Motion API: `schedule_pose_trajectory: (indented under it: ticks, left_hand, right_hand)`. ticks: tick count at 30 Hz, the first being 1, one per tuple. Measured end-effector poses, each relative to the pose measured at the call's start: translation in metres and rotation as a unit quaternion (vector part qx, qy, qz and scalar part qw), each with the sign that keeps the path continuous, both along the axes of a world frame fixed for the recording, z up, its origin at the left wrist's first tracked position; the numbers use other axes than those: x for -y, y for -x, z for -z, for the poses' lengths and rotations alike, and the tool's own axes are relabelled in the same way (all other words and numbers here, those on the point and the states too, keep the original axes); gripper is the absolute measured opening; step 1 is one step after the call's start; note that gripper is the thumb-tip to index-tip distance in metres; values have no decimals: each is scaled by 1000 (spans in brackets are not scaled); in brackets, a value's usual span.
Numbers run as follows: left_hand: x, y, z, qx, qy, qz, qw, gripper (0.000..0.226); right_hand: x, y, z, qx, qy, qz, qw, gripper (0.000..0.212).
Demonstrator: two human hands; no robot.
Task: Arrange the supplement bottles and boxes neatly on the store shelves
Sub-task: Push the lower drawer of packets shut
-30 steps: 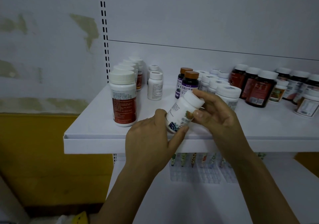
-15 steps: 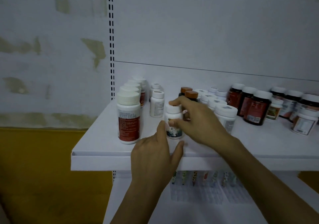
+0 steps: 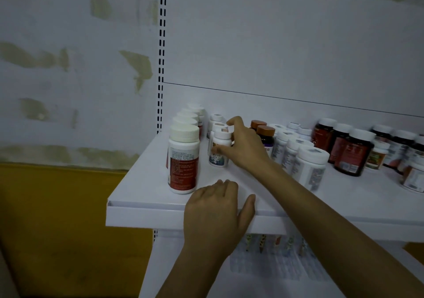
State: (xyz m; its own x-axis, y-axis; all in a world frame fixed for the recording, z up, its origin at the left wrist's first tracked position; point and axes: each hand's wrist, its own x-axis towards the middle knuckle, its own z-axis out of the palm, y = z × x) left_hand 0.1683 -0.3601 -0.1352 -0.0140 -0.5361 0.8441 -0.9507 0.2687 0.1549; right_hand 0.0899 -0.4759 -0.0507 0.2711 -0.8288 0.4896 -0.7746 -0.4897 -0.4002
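I saw the white shelf (image 3: 142,196) with its left corner bare and a free strip along the front lip. A tall white bottle (image 3: 183,160) with a red label and ribbed cap stood front-left, heading a row going back. The left hand (image 3: 215,213) rested on the lip just right of it, fingers relaxed, holding nothing. The small white bottle (image 3: 219,151) stood upright beside the tall one, and the right hand (image 3: 245,148) pinched it, index finger lifted. Farther right came orange-capped dark bottles (image 3: 266,135), white tubs (image 3: 309,167) and glossy amber jars (image 3: 351,155), packed close.
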Motion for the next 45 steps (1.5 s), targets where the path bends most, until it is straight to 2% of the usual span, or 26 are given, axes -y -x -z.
schedule_pose_trajectory:
  ticks: [2,5,7,9,12,15,20,25,27,30,31,34,39,41,45]
  left_hand:
    - [0,-1,-1,2,7,4,1000,37]
    - [2,-3,-8,19,6,-1,1000,40]
    - [5,-5,-14,47,7,-5,999,42]
    - [10,-8,-18,67,8,6,998,44]
    - [12,-10,-13,58,11,28,998,45]
    - [14,-10,-9,49,23,41,998,43]
    - [17,-10,-9,42,31,42,998,43]
    - [16,-10,-6,45,29,41,998,45]
    - [16,-9,-5,42,28,41,998,45]
    - [15,-9,-7,34,25,41,998,44]
    - [15,-9,-7,33,23,43,998,44]
    - [13,-10,-6,41,16,43,998,43]
    - [12,-11,-8,49,14,51,997,40]
    - [12,-12,-9,48,16,52,997,41]
    - [10,-13,-12,31,0,49,998,44]
  right_hand:
    - [0,-1,-2,-17,-1,-3,1000,71]
    - [0,0,-15,16,36,5,999,73]
    - [9,-2,-29,55,84,28,995,58]
    - [31,-6,-45,66,78,46,994,42]
    - [75,-21,-67,-32,-4,72,997,21]
    - [111,-37,-72,-99,-62,110,987,22]
    - [141,-51,-64,-109,-120,108,981,53]
    - [147,-55,-56,-133,-106,122,978,40]
    - [146,-55,-54,-121,-87,124,981,34]
    - [134,-51,-68,-76,-48,110,990,11]
    - [128,-48,-75,-57,-38,98,993,13]
    - [96,-35,-98,-34,13,57,998,42]
    - [3,-1,-96,53,103,-25,993,43]
    - [-36,18,-80,101,96,-48,989,38]
    - [-87,55,-37,215,-1,-41,976,26]
